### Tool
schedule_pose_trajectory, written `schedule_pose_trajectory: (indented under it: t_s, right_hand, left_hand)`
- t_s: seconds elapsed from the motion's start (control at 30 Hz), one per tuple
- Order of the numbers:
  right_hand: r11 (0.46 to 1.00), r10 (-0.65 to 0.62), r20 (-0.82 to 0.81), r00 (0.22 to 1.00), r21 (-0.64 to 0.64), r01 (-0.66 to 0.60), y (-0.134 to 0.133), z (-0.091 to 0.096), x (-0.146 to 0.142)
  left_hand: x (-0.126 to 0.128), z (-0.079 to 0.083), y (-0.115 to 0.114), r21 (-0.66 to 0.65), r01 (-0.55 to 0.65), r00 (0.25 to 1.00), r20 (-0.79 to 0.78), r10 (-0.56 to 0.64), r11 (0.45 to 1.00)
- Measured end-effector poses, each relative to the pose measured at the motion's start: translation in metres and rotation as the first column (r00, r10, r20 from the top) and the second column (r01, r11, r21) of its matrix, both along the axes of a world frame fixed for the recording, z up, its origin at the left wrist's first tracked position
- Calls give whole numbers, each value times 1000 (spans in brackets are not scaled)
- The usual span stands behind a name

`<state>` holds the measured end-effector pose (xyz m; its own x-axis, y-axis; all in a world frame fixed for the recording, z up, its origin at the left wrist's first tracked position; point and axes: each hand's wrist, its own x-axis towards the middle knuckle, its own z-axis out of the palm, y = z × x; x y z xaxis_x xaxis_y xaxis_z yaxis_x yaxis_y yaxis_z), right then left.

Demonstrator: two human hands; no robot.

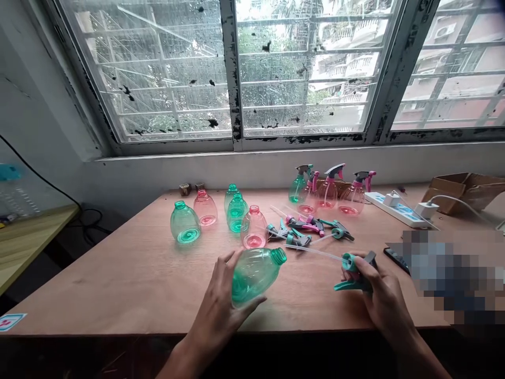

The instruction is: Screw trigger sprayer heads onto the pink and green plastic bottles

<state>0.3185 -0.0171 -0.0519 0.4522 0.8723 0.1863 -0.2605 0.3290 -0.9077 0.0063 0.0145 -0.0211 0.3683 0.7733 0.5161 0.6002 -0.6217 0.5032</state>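
Observation:
My left hand (221, 305) is wrapped round a clear green plastic bottle (254, 273), tilted on its side with its open neck pointing up and right. My right hand (376, 295) grips a teal and grey spray trigger head (355, 271); its thin clear dip tube (315, 251) stretches left towards the bottle's neck, and the tube's tip is outside the neck. Both hands hover just above the wooden table (130, 279), near its front edge.
Several capless green and pink bottles (185, 223) stand mid-table, with a pile of loose trigger heads (307, 229) beside them. Assembled spray bottles (331, 192) line the back. A power strip (398, 210), a cardboard box (465, 189) and a dark phone (396, 258) lie at the right.

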Motion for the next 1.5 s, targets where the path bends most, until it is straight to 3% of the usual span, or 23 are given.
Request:
schedule_pose_trajectory:
  t_s: [0.2,0.37,0.47,0.6,0.8,1.0,1.17,1.4,1.5]
  right_hand:
    - [998,-14,-7,1000,60,14,-2,-4,3]
    - [998,-19,196,980,-56,30,-4,-5,3]
    - [986,128,307,943,-144,-87,-4,3,-2]
    - [921,371,268,889,-232,-314,-6,12,-8]
    - [858,497,214,841,-267,-439,-9,13,-6]
    - [877,470,376,799,-301,-375,-9,11,-4]
    - [847,523,404,751,-348,-403,-9,11,-4]
    - [804,578,341,742,-391,-448,-9,12,-2]
    - [815,561,337,756,-387,-432,-8,12,-3]
  left_hand:
    - [-3,-5,4,-43,25,992,127,-20,999]
    - [-5,-1,1,-40,72,996,64,-69,997]
    - [-5,1,-3,-78,134,989,-55,-139,988]
    - [-4,8,-7,-173,219,963,-120,-241,960]
    - [-6,15,-10,-259,278,945,-98,-311,925]
    - [-10,7,-8,-359,242,954,-79,-288,901]
    - [-9,11,-9,-394,224,955,-93,-281,891]
    - [-11,15,-10,-452,386,922,157,-354,804]
    - [-10,12,-11,-428,364,931,129,-343,827]
